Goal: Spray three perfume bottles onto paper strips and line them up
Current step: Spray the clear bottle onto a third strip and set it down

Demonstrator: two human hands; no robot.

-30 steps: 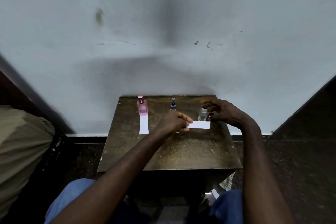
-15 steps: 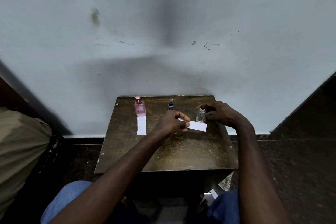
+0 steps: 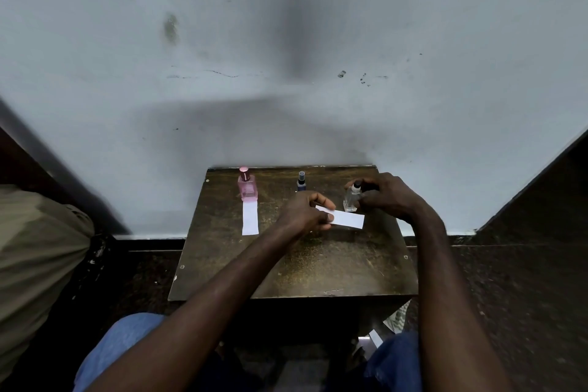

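So paper strip [image 3: 348, 220] held beside clear bottle [image 3: 351, 200] to catch the spray
left grip [image 3: 304, 215] pinches strip end, right grip [image 3: 389, 197] wraps bottle on desk [image 3: 302, 267]

- The table [image 3: 286, 267] looks like dark worn wood with a dull shine.
- The pink bottle [image 3: 247, 188] is glossy and translucent; the clear bottle [image 3: 350, 200] looks like glass.
- The flat paper strip [image 3: 250, 221] and the lifted paper strip [image 3: 347, 220] are matt paper.
- The wall [image 3: 413, 25] is matt, stained paint.
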